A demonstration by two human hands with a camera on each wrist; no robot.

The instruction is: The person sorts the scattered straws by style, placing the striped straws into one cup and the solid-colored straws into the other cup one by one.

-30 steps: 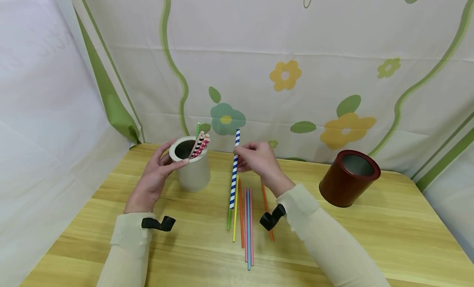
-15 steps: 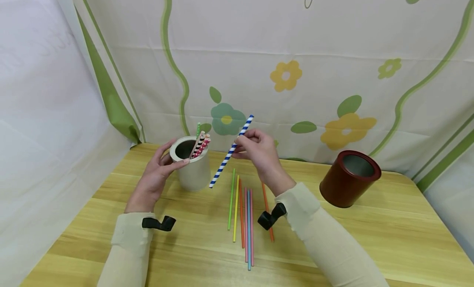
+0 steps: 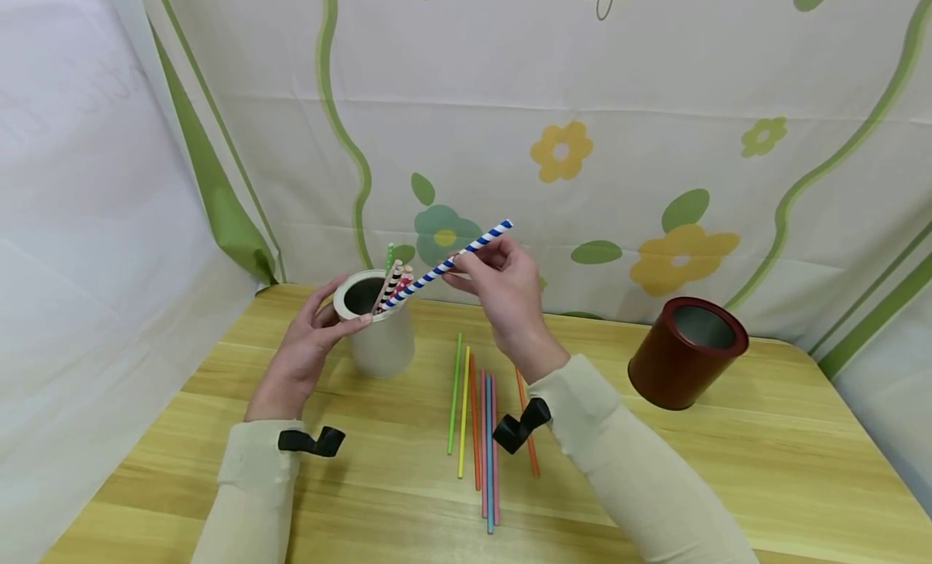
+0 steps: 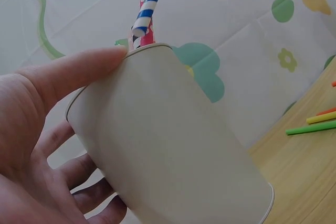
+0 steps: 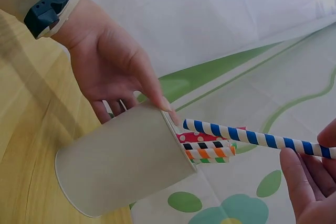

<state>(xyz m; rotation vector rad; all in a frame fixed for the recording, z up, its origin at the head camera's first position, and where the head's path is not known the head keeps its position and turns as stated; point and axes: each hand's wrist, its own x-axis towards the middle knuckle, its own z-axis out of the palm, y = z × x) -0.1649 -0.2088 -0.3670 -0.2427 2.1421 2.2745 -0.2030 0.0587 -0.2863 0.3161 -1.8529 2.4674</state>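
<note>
My left hand holds the off-white can from its left side, thumb at the rim and fingers around the wall. Inside the can lean several patterned paper straws, among them pink dotted, black striped, orange striped and green ones. Between thumb and fingers, my right hand pinches a blue-and-white striped paper straw. This straw slants down to the left, and its lower end is at the can's opening, just outside the rim in the left wrist view.
Several thin plain sticks lie side by side on the wooden table, including a green stick, a yellow stick and a blue stick. A dark red can stands at the right. A flowered curtain hangs behind.
My right hand has lifted the blue-striped straw off the plain sticks, tilted it and carried it left to the off-white can. The left hand and can have stayed in place.
</note>
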